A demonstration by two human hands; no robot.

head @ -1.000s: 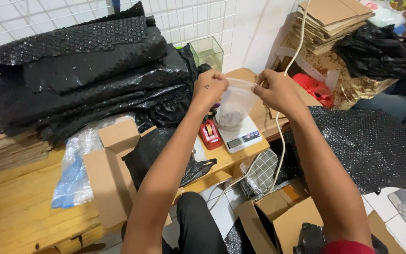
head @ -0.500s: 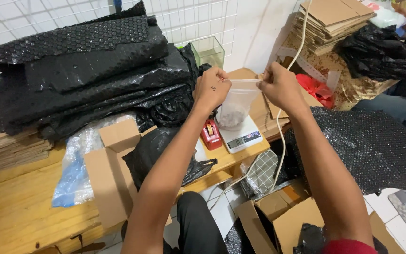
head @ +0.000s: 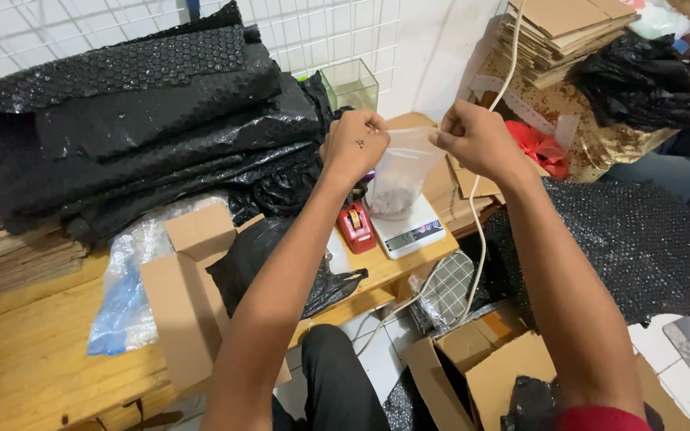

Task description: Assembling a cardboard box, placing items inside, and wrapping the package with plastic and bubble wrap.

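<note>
My left hand (head: 354,144) and my right hand (head: 474,137) pinch the two top corners of a small clear plastic bag (head: 399,175). The bag holds pale, grainy contents at its bottom and rests on a white digital scale (head: 410,231) on the wooden table (head: 33,359). A red tape dispenser (head: 356,227) stands just left of the scale. Both hands' fingers are closed on the bag's top edge.
Folded black bubble wrap (head: 137,120) is piled at the back left. An open cardboard box (head: 185,287), a black bag (head: 281,263) and clear plastic lie on the table. Flat cardboard (head: 561,32) is stacked at the back right. A white cord (head: 481,239) hangs down. Open boxes (head: 481,367) sit below.
Both hands have stayed at the bag's top corners above the scale. They shifted slightly along its top edge; the bag stays on the scale.
</note>
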